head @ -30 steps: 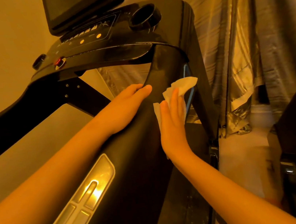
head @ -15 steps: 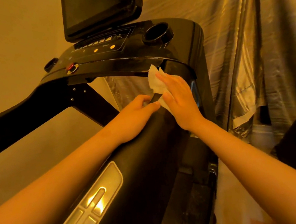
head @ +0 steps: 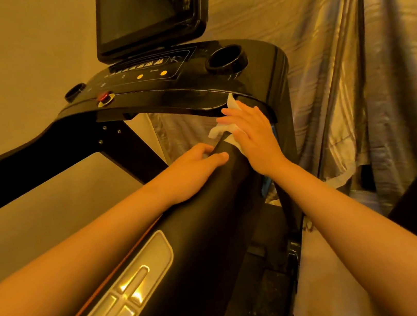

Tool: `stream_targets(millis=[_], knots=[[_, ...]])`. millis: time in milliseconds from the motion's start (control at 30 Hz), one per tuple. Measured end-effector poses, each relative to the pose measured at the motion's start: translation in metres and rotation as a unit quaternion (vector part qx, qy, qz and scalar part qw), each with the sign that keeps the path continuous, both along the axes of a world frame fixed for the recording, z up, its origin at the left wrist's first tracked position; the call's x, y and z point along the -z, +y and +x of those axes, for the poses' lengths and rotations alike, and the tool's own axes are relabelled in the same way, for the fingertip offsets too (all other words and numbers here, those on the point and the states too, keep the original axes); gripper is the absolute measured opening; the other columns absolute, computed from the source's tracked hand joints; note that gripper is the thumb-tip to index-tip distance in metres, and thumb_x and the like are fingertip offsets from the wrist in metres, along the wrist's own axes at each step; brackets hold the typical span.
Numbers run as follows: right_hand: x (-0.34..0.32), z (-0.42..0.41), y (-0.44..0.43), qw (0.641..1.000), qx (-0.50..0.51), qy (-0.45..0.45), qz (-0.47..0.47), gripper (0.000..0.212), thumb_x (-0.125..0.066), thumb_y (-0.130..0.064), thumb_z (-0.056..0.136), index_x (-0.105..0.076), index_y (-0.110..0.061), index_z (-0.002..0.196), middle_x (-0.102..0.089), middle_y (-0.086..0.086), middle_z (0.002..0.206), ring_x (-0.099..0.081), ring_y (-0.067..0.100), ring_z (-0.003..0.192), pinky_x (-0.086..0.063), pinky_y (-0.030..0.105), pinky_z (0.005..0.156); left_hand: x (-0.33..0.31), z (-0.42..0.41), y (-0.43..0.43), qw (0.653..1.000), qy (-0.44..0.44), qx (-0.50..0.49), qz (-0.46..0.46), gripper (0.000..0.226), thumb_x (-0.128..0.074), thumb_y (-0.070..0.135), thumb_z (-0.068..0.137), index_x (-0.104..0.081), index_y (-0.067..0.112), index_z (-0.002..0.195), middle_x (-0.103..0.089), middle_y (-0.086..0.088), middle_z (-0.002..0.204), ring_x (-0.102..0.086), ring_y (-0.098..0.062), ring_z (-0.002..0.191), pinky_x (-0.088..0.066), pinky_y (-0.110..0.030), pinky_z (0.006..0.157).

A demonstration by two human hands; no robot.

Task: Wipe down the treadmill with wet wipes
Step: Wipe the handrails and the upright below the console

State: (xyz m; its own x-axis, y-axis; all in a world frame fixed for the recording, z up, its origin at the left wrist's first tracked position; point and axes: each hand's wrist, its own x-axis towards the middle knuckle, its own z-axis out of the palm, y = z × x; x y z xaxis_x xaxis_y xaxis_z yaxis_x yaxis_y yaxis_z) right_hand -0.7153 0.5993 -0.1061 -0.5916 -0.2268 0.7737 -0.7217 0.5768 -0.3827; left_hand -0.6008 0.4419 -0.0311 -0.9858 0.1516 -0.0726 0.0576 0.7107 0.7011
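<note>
A black treadmill fills the view, its right handrail (head: 207,228) running from the lower left up to the console (head: 190,82). My right hand (head: 253,137) lies flat with straight fingers on a crumpled white wet wipe (head: 220,129), pressing it against the top of the handrail just under the console's rim. My left hand (head: 197,165) rests on the inner side of the same handrail, its fingers curved over the edge, a little below the wipe. Most of the wipe is hidden under my right hand.
A dark screen (head: 150,12) stands above the console, with a cup holder (head: 226,59) at its right and a red safety knob (head: 104,97) at its front. The left handrail (head: 26,160) crosses the left side. A shiny curtain (head: 349,55) hangs close on the right.
My right hand has slid the wipe up the handrail from its side to the top under the console rim. My left hand has stayed on the rail.
</note>
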Motion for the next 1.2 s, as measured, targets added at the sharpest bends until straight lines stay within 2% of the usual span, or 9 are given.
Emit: stream_targets(millis=[100,233,333,567,633,767,933,1033,1200], knots=[[-0.008,-0.007,0.004,1.0,0.02,-0.014,0.011,0.049,-0.023,-0.031,0.1,-0.049,-0.019,0.14,-0.038,0.002,0.152,-0.021,0.017,0.146,0.009,0.016,0.112,-0.001,0.001,-0.001,1.0,-0.005,0.003,0.003,0.042,-0.048,0.046,0.097,-0.046,0.023,0.132,-0.064,0.003,0.109,-0.063,-0.01,0.094,-0.05,-0.023,0.083],[-0.02,-0.021,0.013,0.996,0.069,-0.041,0.038,0.05,-0.024,-0.025,0.101,-0.031,-0.016,0.15,-0.025,0.006,0.158,-0.013,0.022,0.149,0.002,0.042,0.12,-0.001,0.002,-0.001,1.0,-0.007,0.011,0.002,0.042,-0.048,0.045,0.097,-0.045,0.022,0.132,-0.064,0.002,0.112,-0.064,-0.011,0.096,-0.051,-0.025,0.085],[-0.02,-0.025,0.014,0.992,0.097,-0.053,0.06,0.047,-0.026,-0.02,0.104,-0.027,-0.015,0.151,-0.021,0.006,0.16,-0.008,0.024,0.149,0.004,0.045,0.119,-0.002,0.002,-0.001,1.0,-0.01,0.012,-0.004,0.043,-0.047,0.046,0.097,-0.045,0.022,0.133,-0.063,0.0,0.115,-0.063,-0.013,0.099,-0.051,-0.028,0.088],[-0.006,0.012,-0.003,1.0,0.015,-0.018,0.016,0.062,-0.023,-0.041,0.092,-0.055,-0.007,0.132,-0.047,0.014,0.144,-0.03,0.033,0.142,-0.007,0.05,0.119,-0.001,0.005,0.002,0.999,0.012,0.016,-0.04,0.038,-0.049,0.047,0.096,-0.044,0.025,0.128,-0.061,0.002,0.114,-0.063,-0.012,0.097,-0.052,-0.032,0.091],[0.002,0.028,-0.01,0.999,-0.013,-0.007,0.035,0.068,-0.024,-0.052,0.093,-0.058,-0.005,0.127,-0.052,0.017,0.137,-0.034,0.036,0.139,-0.008,0.057,0.117,-0.002,0.007,0.002,0.998,0.024,0.025,-0.054,0.043,-0.048,0.045,0.098,-0.043,0.023,0.134,-0.058,0.001,0.122,-0.058,-0.011,0.102,-0.048,-0.031,0.093],[0.009,0.05,-0.021,0.999,-0.031,-0.014,0.034,0.088,-0.012,-0.067,0.094,-0.058,0.001,0.127,-0.053,0.021,0.135,-0.039,0.036,0.135,-0.003,0.048,0.116,-0.006,0.014,0.001,0.992,0.021,0.063,-0.106,0.059,-0.046,0.044,0.099,-0.026,0.022,0.15,-0.046,-0.001,0.144,-0.049,-0.011,0.115,-0.035,-0.021,0.09],[0.022,0.063,-0.033,0.999,-0.034,-0.017,0.0,0.084,-0.007,-0.062,0.097,-0.057,-0.002,0.127,-0.052,0.021,0.136,-0.042,0.037,0.133,-0.014,0.061,0.115,-0.005,0.028,-0.01,0.991,-0.038,0.047,-0.119,0.069,-0.049,0.052,0.094,-0.024,0.017,0.149,-0.047,0.007,0.115,-0.05,0.001,0.08,-0.039,-0.01,0.063],[0.021,0.081,-0.04,0.998,-0.044,-0.007,-0.035,0.083,-0.007,-0.061,0.098,-0.059,-0.003,0.125,-0.053,0.019,0.136,-0.042,0.036,0.133,-0.011,0.05,0.117,-0.002,0.041,-0.02,0.992,-0.034,0.039,-0.112,0.057,-0.045,0.052,0.096,-0.035,0.019,0.141,-0.052,0.009,0.101,-0.052,0.001,0.08,-0.041,-0.01,0.067],[0.032,0.113,-0.059,0.992,-0.086,-0.044,-0.084,0.107,-0.011,-0.081,0.085,-0.055,0.006,0.128,-0.049,0.022,0.139,-0.038,0.028,0.135,-0.006,0.019,0.116,0.005,0.06,-0.038,0.992,-0.033,0.032,-0.121,0.067,-0.044,0.061,0.091,-0.033,0.021,0.145,-0.056,0.004,0.119,-0.058,-0.007,0.097,-0.048,-0.025,0.088]])
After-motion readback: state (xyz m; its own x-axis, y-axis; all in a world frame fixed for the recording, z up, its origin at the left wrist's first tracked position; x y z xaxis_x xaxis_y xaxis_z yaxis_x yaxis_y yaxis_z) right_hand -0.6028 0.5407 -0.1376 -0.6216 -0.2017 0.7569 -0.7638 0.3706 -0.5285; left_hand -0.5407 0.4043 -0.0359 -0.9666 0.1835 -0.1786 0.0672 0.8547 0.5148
